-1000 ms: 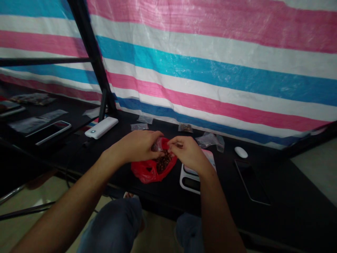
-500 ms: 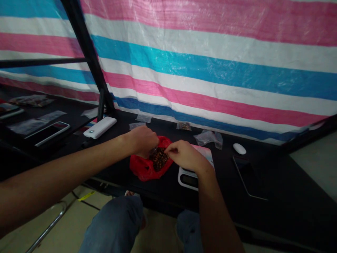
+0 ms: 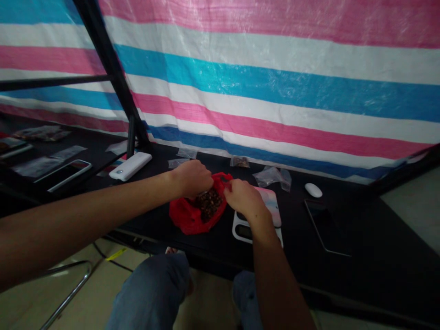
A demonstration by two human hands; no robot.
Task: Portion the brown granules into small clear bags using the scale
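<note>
A red plastic bag (image 3: 187, 217) lies open on the black table, with small dark brown, bean-like pieces (image 3: 209, 205) heaped inside. My left hand (image 3: 194, 178) is closed over the left side of the bag's mouth; its fingertips point down and are hidden, so what it holds does not show. On the other side, my right hand (image 3: 243, 197) pinches the bag's rim between thumb and fingers. Under my right wrist sits a white kitchen scale (image 3: 243, 232), partly covered, with a pink and pale blue panel on top.
Clear plastic bags (image 3: 269, 178) and a small bag of brown pieces (image 3: 239, 161) lie along the back. To the right are a white mouse (image 3: 313, 190) and a dark tablet (image 3: 326, 227). A white box-shaped device (image 3: 130, 166) stands left, beside a black frame post (image 3: 131, 137).
My right hand has moved slightly up and now grips the bag's rim, which is raised. My left hand has shifted a little to the right over the bag.
</note>
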